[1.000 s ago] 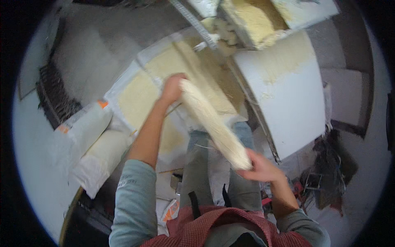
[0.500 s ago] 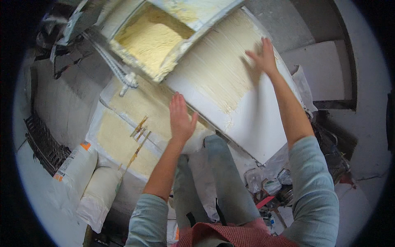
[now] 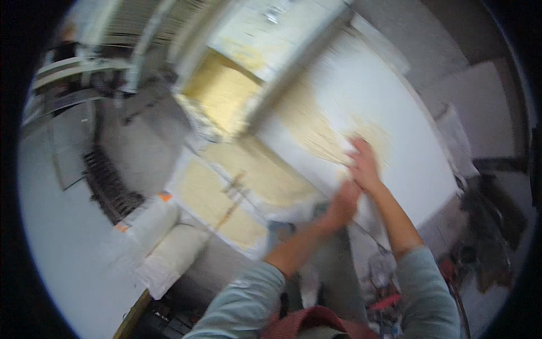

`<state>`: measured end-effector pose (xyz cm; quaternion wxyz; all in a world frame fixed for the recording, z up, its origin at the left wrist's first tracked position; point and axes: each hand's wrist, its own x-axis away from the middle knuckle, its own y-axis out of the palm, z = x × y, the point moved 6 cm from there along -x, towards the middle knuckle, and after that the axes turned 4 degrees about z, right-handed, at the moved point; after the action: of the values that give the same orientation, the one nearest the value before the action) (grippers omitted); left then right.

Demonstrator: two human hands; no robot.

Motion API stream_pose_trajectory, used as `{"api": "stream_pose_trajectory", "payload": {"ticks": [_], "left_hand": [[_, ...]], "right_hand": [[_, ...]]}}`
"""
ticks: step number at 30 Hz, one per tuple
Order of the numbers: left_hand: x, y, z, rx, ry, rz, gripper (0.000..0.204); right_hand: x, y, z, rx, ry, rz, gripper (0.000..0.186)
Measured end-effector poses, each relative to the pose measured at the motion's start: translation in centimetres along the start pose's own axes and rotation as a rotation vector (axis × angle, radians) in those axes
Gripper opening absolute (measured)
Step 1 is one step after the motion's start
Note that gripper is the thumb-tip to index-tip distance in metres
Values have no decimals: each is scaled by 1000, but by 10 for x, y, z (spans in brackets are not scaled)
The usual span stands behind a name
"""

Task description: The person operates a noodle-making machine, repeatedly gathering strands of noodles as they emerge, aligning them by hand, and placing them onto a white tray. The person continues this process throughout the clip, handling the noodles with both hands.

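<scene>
Grey floor (image 3: pixel 62 243) around; both hands, left hand (image 3: pixel 343 200) and right hand (image 3: pixel 364 164), flat and spread on white board (image 3: pixel 406 130). Probably stiff, dusty; best held at edges.

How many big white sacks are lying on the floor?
2. One plump white sack with an orange corner lies at lower left beside the yellow-dusted sheet; a second white sack lies right next to it, nearer the person. Blur may hide others.

Large white board (image 3: pixel 395 118), yellow-dusted, tilted
</scene>
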<state>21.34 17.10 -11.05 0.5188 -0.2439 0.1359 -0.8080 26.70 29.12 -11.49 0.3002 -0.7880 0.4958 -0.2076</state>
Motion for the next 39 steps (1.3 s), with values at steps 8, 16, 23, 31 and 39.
{"api": "stream_pose_trajectory", "payload": {"ticks": [8,16,23,31,39], "left_hand": [[135,15,32,-186,-170,-444,58],[89,-119,46,214,-66,174,81],[68,-205,84,185,256,129,70],[138,-255,9,366,193,333,20],[235,-336,-160,204,-341,241,25]], "right_hand": [[194,-89,99,452,763,290,47],[124,-77,-46,-618,665,-396,43],[48,-111,-274,-595,441,-915,45],[30,-106,-405,-936,290,-442,38],[76,-9,-402,-792,286,-986,51]]}}
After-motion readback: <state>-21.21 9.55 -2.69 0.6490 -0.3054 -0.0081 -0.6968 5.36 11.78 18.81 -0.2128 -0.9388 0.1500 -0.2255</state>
